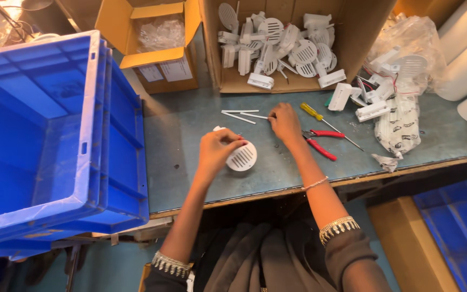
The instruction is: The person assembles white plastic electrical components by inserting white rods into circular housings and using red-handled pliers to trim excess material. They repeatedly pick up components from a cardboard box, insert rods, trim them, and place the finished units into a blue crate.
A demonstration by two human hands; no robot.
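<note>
Left hand (214,153) is closed around a round white slotted cover (242,157), held by its rim just above the worktable (190,162). It looks light, stiff, probably brittle at the slots. Right hand (285,123) pinches one thin white strip (252,115); more strips lie beyond. Red pliers (320,141) and a yellow screwdriver (325,122) lie to its right; blue crates (60,135) crowd the left.
</note>
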